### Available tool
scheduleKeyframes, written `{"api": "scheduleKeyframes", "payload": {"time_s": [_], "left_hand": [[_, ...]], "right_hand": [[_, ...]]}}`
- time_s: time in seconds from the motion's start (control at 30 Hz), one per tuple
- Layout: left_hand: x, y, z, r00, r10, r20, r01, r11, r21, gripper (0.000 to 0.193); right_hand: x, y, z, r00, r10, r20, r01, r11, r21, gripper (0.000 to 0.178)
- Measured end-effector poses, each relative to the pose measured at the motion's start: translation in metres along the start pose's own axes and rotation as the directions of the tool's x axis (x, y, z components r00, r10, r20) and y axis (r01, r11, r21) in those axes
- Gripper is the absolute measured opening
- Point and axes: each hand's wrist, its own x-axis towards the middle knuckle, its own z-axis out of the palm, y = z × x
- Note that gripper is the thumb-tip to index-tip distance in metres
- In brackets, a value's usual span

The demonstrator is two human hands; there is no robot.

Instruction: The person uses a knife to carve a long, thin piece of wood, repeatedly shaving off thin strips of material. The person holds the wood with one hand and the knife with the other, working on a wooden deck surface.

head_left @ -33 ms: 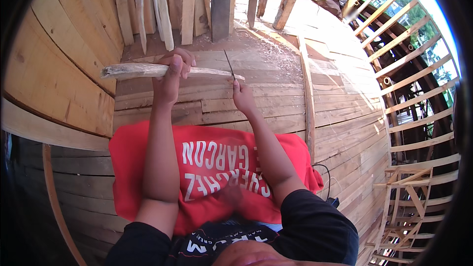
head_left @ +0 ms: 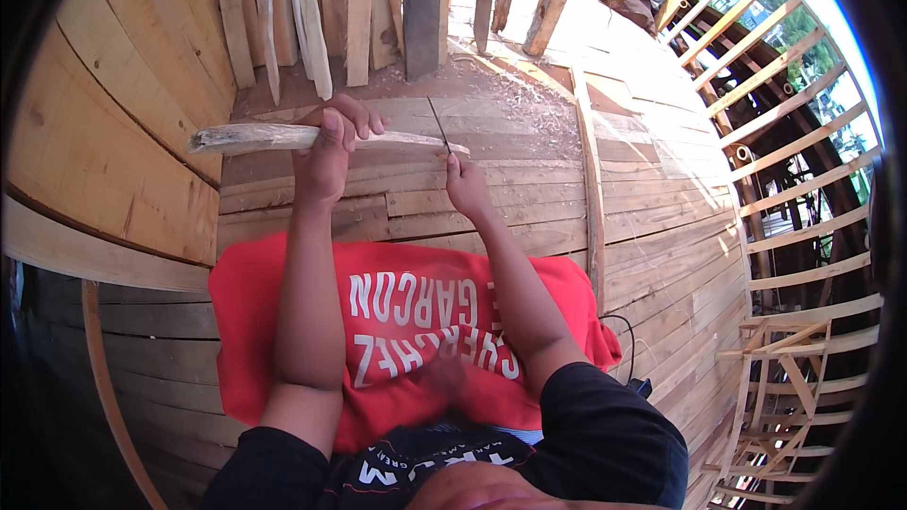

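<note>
A long pale stick of wood (head_left: 255, 138), rough and greyish at its left end and thinner toward the right, is held level in front of me. My left hand (head_left: 328, 153) is closed around its middle, thumb on the near side. In my right hand (head_left: 467, 185) is a knife (head_left: 438, 123) with a narrow dark blade pointing away from me; the fingers hide its handle. The blade crosses the stick close to its thin right end and appears to touch it. Red cloth (head_left: 312, 264) with white lettering covers my lap beneath both forearms.
Wood shavings (head_left: 539, 113) litter the plank floor (head_left: 491, 212). Boards and sticks (head_left: 359, 14) lean upright at the far side. A plank wall (head_left: 123, 132) stands at left, a slatted railing (head_left: 803, 165) at right. A long batten (head_left: 588, 170) lies right of my hands.
The fingers of my left hand have shifted slightly to the right on the stick, and its thick end sits a touch further left. My right hand and the knife look almost unmoved.
</note>
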Motion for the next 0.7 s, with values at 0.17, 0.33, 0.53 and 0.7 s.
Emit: {"api": "scheduleKeyframes", "payload": {"time_s": [0.17,0.33,0.53,0.7], "left_hand": [[0.001,-0.008,-0.013,0.998,0.002,0.056,0.007,0.987,-0.161,0.048],[-0.001,-0.007,0.012,0.999,-0.016,-0.041,0.012,0.995,-0.096,0.046],[0.0,0.001,0.007,0.978,-0.072,-0.196,0.068,0.997,-0.027,0.048],[-0.001,-0.003,0.011,0.991,-0.046,-0.123,0.038,0.997,-0.068,0.045]], "right_hand": [[-0.012,-0.057,-0.011,0.992,-0.118,0.032,0.12,0.991,-0.063,0.05],[-0.012,-0.049,-0.013,0.989,-0.151,0.005,0.151,0.988,-0.033,0.047],[-0.02,-0.098,-0.028,0.992,-0.11,0.069,0.121,0.972,-0.201,0.047],[0.019,0.009,-0.017,0.973,0.217,0.073,-0.196,0.954,-0.228,0.048]]}}
